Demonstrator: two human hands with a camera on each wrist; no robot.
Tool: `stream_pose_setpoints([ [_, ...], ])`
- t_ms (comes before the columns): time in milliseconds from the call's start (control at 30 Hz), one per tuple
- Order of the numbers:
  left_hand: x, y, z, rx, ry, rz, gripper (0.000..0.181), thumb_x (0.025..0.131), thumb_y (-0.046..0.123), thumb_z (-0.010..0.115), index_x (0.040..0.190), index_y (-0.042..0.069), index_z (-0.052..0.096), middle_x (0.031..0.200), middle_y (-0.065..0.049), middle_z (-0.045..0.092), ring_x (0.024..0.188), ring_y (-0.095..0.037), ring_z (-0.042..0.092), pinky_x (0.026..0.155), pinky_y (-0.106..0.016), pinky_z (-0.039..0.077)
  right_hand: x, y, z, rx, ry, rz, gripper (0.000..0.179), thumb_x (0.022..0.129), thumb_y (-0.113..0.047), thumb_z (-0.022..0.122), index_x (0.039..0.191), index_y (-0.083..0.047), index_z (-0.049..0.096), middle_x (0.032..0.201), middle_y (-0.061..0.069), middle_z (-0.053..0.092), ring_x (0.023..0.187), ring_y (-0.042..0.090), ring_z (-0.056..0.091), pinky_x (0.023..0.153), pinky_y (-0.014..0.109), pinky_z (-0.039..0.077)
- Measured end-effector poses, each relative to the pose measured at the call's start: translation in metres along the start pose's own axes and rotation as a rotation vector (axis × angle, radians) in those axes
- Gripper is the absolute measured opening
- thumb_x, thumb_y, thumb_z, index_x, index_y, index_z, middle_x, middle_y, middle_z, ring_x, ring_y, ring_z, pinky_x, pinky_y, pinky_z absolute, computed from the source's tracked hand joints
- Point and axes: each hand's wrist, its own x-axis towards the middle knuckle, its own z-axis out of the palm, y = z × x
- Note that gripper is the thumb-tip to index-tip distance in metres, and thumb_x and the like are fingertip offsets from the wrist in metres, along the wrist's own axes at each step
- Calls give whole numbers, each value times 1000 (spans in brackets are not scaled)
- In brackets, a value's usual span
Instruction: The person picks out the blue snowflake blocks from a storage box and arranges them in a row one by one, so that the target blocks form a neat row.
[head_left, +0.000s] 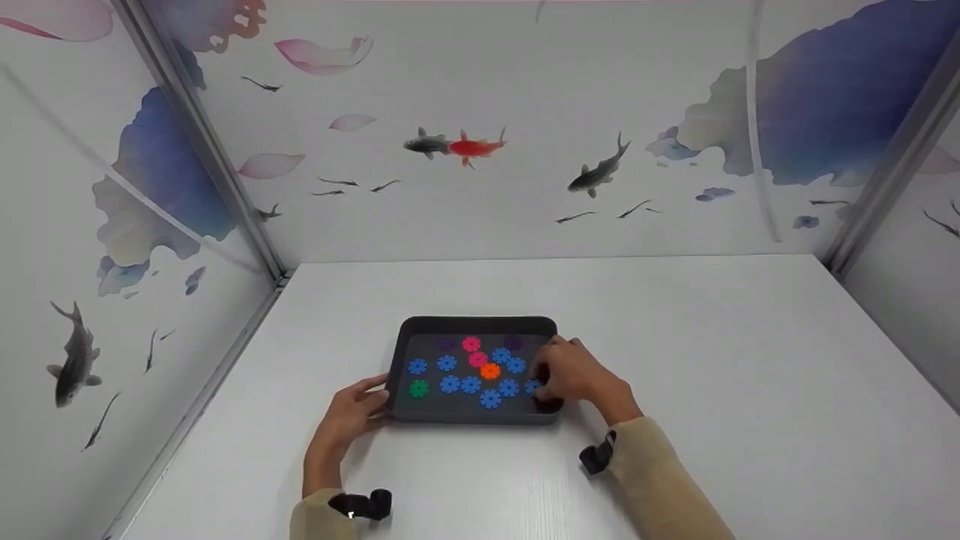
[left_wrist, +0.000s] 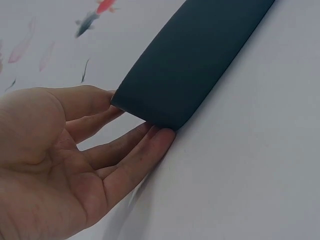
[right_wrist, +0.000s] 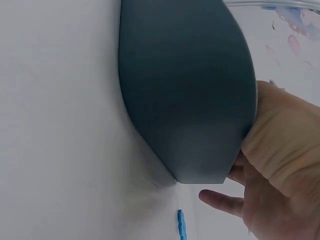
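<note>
A dark grey tray (head_left: 480, 418) with rounded corners holds several notched plastic discs: mostly blue discs (head_left: 470, 385), two pink discs (head_left: 471, 343), an orange disc (head_left: 490, 371), a green disc (head_left: 418, 388) and dim purple discs (head_left: 512, 343). My left hand (head_left: 352, 411) grips the tray's left end; the left wrist view shows thumb and fingers against its upper and lower corners. Over the right wall reaches my right hand (head_left: 571, 369), bent fingers dipping inside beside a blue disc (head_left: 532, 386). Whether they pinch anything is hidden. The right wrist view shows one finger (right_wrist: 220, 200) beyond the tray's corner.
The tray sits on a white table (head_left: 712, 360). A blue piece (right_wrist: 181, 225), seen edge-on, lies by the tray's corner in the right wrist view. White panels with painted fish (head_left: 476, 146) stand at the back and both sides.
</note>
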Motion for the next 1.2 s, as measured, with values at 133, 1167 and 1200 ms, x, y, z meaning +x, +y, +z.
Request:
stream_pose_setpoints([
  [133, 2, -1, 1, 2, 6, -2, 40, 101, 5, 53, 141, 0, 55, 130, -28, 64, 110, -30, 70, 96, -44, 59, 0, 1, 0, -3, 12, -14, 19, 82, -27, 83, 96, -17, 78, 100, 0, 68, 109, 23, 51, 120, 60, 30],
  [1167, 1, -1, 0, 32, 4, -21, 41, 102, 7, 54, 143, 3, 54, 133, -26, 62, 116, -33, 67, 100, -46, 57, 0, -3, -2, -43, 46, -5, 24, 81, -31, 84, 98, -15, 80, 105, 3, 70, 113, 25, 50, 114, 56, 36],
  [1200, 2, -1, 0, 28, 5, -22, 41, 101, 7, 54, 143, 3, 54, 133, -26, 62, 115, -32, 68, 100, -46, 57, -1, -3, -2, -35, 50, -9, 23, 81, -30, 84, 98, -15, 80, 104, 3, 70, 113, 25, 50, 115, 57, 35],
])
